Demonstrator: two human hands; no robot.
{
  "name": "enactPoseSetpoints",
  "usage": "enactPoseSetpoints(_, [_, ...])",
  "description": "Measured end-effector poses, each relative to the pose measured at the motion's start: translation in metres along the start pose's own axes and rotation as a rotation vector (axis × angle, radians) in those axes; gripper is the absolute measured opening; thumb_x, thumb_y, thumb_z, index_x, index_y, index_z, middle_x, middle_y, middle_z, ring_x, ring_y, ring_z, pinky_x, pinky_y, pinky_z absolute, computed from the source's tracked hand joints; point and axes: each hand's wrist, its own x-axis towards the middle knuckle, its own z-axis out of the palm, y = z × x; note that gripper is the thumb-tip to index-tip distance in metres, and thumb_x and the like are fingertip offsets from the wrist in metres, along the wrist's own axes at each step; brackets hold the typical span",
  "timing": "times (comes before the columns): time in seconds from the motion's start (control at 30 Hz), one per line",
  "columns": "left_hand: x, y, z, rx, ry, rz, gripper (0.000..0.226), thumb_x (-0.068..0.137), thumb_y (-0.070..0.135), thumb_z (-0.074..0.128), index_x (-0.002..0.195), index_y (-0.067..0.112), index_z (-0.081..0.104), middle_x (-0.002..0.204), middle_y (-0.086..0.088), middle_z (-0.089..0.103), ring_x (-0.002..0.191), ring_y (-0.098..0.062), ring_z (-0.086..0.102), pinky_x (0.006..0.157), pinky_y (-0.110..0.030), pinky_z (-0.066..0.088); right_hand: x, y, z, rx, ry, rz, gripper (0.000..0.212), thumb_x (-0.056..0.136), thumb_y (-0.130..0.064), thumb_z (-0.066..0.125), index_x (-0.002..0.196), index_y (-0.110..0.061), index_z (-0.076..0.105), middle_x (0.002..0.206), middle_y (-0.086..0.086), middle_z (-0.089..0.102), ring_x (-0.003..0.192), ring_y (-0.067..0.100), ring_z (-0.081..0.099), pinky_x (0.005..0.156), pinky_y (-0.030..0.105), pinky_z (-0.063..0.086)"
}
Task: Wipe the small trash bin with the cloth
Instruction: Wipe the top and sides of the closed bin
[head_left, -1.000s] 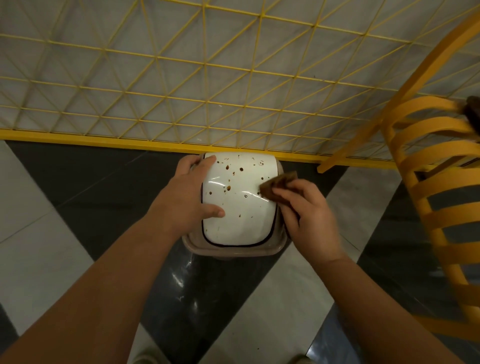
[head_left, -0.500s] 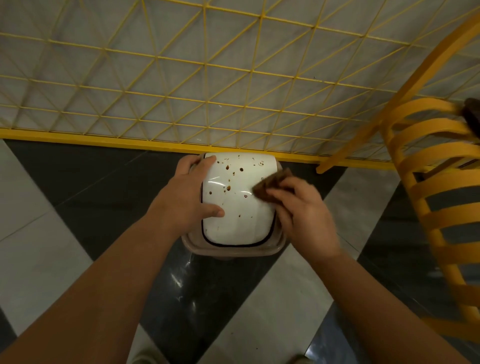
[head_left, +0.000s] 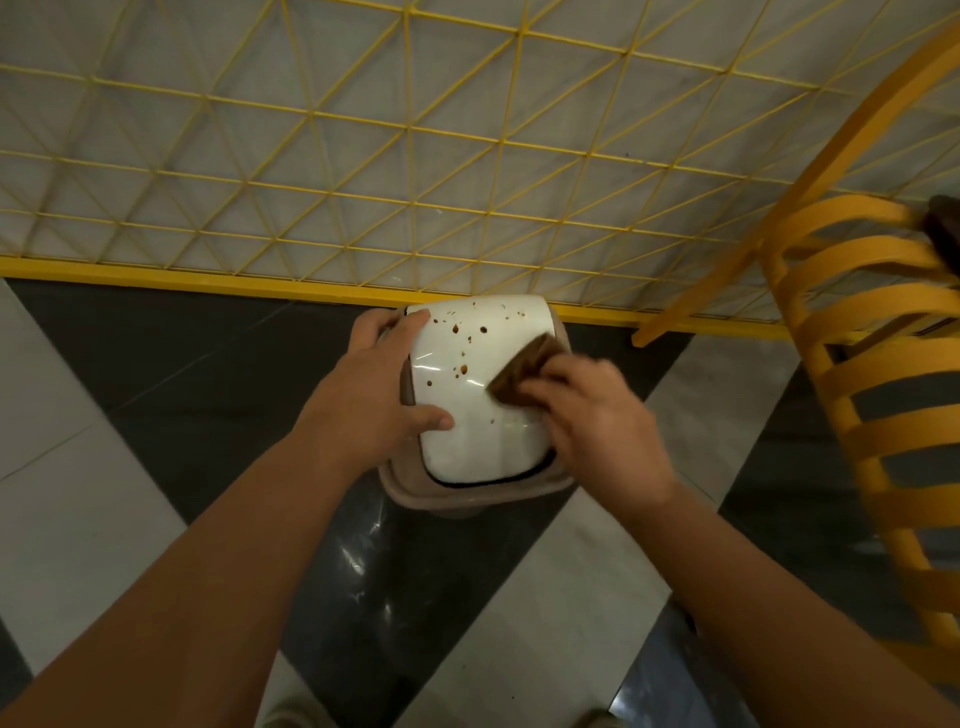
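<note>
The small trash bin (head_left: 480, 441) stands on the floor against a yellow rail, seen from above. Its white lid carries several brown spots on the far half, and its body is beige. My left hand (head_left: 371, 400) grips the bin's left edge, thumb lying on the lid. A folded brown cloth (head_left: 522, 369) is pressed on the lid's right side under the fingers of my right hand (head_left: 602, 421). The right hand and cloth look blurred.
A yellow wire grid panel (head_left: 415, 171) with a yellow base rail rises just behind the bin. A yellow slatted chair (head_left: 852, 364) stands close on the right. The floor is glossy black and white tile (head_left: 545, 587). Shoe tips show at the bottom edge.
My right hand has slid the cloth leftward and toward me across the lid's right side. Some spots near the middle right of the lid are gone. The left hand stays put.
</note>
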Motion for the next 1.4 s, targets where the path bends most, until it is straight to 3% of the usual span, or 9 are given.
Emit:
enactPoseSetpoints(0.13, [-0.001,0.004,0.007,-0.047,0.02,0.001,0.103,0.068,0.032,0.083,0.15,0.033,0.019,0.15,0.01,0.013,0.134,-0.018,0.033,0.107,-0.038,0.036,0.044,0.001,0.004,0.096,0.146,0.328,0.027,0.088,-0.017,0.061,0.113,-0.014,0.068,0.115,0.004,0.059,0.105,0.023,0.05,0.082,0.036,0.05])
enactPoseSetpoints(0.33, [-0.002,-0.002,0.001,0.002,-0.001,0.035,0.1,0.072,0.028,0.081,0.15,0.035,0.018,0.153,0.009,0.01,0.133,-0.018,0.035,0.1,-0.032,0.038,0.014,-0.03,0.006,0.047,-0.039,-0.038,0.03,0.079,-0.011,0.07,0.109,-0.017,0.069,0.108,0.005,0.061,0.09,0.025,0.057,0.067,0.035,0.053])
enactPoseSetpoints(0.53, [-0.002,-0.001,0.0,-0.005,-0.022,0.022,0.101,0.072,0.026,0.081,0.15,0.035,0.016,0.154,0.01,0.008,0.134,-0.018,0.033,0.103,-0.032,0.037,0.053,0.006,0.003,0.08,0.138,0.44,0.027,0.093,-0.025,0.053,0.116,-0.018,0.066,0.116,0.002,0.056,0.108,0.022,0.049,0.083,0.032,0.046])
enactPoseSetpoints(0.67, [-0.001,-0.002,0.0,-0.012,-0.024,0.015,0.102,0.072,0.027,0.081,0.15,0.036,0.017,0.153,0.01,0.008,0.133,-0.019,0.036,0.1,-0.034,0.04,0.045,-0.039,0.016,0.067,0.083,0.227,0.026,0.089,-0.017,0.059,0.113,-0.014,0.066,0.111,0.005,0.059,0.1,0.023,0.052,0.08,0.035,0.05])
enactPoseSetpoints(0.77, [-0.001,-0.004,0.0,-0.008,-0.022,0.026,0.101,0.073,0.027,0.08,0.151,0.035,0.017,0.153,0.01,0.008,0.133,-0.018,0.036,0.099,-0.033,0.041,0.044,-0.044,0.016,0.041,0.016,0.07,0.027,0.085,-0.015,0.064,0.112,-0.017,0.067,0.107,0.004,0.06,0.095,0.024,0.055,0.068,0.037,0.054])
enactPoseSetpoints(0.97, [-0.002,-0.002,0.001,-0.011,-0.023,0.017,0.1,0.073,0.026,0.08,0.15,0.036,0.017,0.154,0.01,0.008,0.134,-0.019,0.034,0.102,-0.035,0.039,0.059,-0.001,0.004,0.078,0.109,0.47,0.027,0.094,-0.021,0.051,0.116,-0.019,0.066,0.112,0.0,0.055,0.105,0.02,0.049,0.075,0.026,0.042])
enactPoseSetpoints(1.17, [-0.002,-0.003,0.001,-0.023,-0.018,0.022,0.1,0.074,0.027,0.079,0.151,0.035,0.016,0.154,0.011,0.007,0.134,-0.017,0.034,0.1,-0.034,0.04,0.047,-0.047,0.012,0.071,-0.012,0.122,0.028,0.09,-0.018,0.057,0.117,-0.02,0.064,0.112,0.002,0.057,0.101,0.021,0.051,0.075,0.036,0.052])
enactPoseSetpoints(1.33, [-0.002,-0.004,0.001,-0.028,-0.024,0.021,0.1,0.072,0.026,0.08,0.15,0.037,0.017,0.153,0.013,0.008,0.136,-0.018,0.031,0.105,-0.036,0.038,0.066,0.006,0.002,0.126,0.091,0.486,0.026,0.094,-0.02,0.049,0.113,-0.021,0.067,0.106,0.001,0.056,0.1,0.022,0.053,0.069,0.027,0.041])
enactPoseSetpoints(1.4, [-0.002,-0.004,0.001,-0.028,-0.021,0.019,0.1,0.072,0.027,0.08,0.15,0.037,0.017,0.153,0.013,0.008,0.135,-0.019,0.033,0.104,-0.036,0.039,0.062,0.008,0.003,0.09,0.108,0.512,0.026,0.094,-0.02,0.05,0.113,-0.018,0.067,0.106,0.002,0.056,0.1,0.022,0.052,0.071,0.029,0.044])
